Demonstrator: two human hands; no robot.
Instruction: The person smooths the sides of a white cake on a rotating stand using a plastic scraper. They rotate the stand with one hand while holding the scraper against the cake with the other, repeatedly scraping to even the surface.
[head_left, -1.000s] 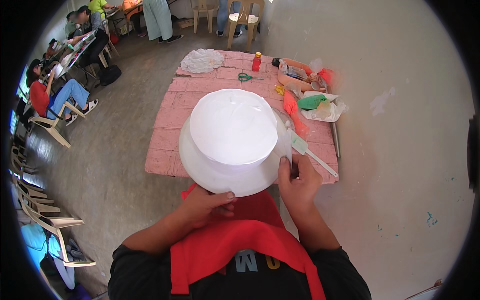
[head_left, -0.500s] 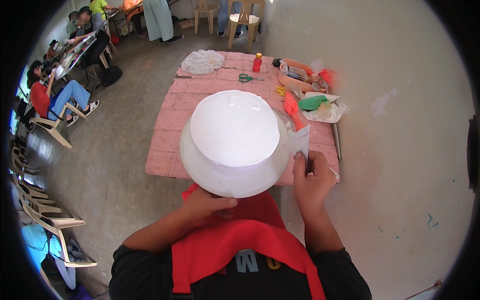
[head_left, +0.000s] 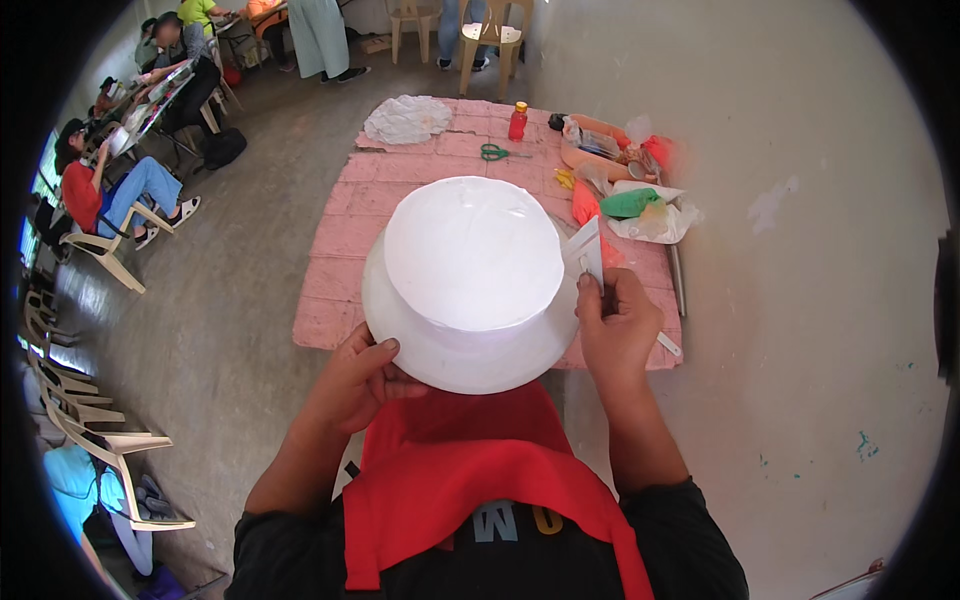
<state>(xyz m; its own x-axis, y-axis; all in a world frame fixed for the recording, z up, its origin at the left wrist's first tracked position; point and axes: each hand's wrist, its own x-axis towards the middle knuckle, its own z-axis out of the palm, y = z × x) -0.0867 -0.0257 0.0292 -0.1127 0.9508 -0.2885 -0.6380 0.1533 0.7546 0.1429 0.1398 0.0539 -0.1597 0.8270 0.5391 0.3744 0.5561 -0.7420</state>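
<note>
A round cake (head_left: 472, 255) covered in smooth white icing stands on a wide white turntable (head_left: 455, 370) near the table's front edge. My left hand (head_left: 362, 378) grips the turntable's rim at its near left, thumb at the edge and fingers curled below it. In my right hand (head_left: 622, 325) a flat pale cake scraper (head_left: 590, 250) is pinched between thumb and fingers. Its blade stands upright at the cake's right side; whether it touches the icing I cannot tell. Slight ridges mark the far right of the cake's top.
The pink table (head_left: 335, 260) also bears crumpled white paper (head_left: 407, 119), a red bottle (head_left: 517, 122), green scissors (head_left: 495, 152), an orange tray (head_left: 590, 160) of tools and a green piping bag (head_left: 628, 203). A wall (head_left: 800, 300) rises close on the right. Chairs (head_left: 105, 440) and seated people are at left.
My left hand has moved left and up along the turntable's rim. My right hand has risen slightly, bringing the scraper upright and closer to the cake's side.
</note>
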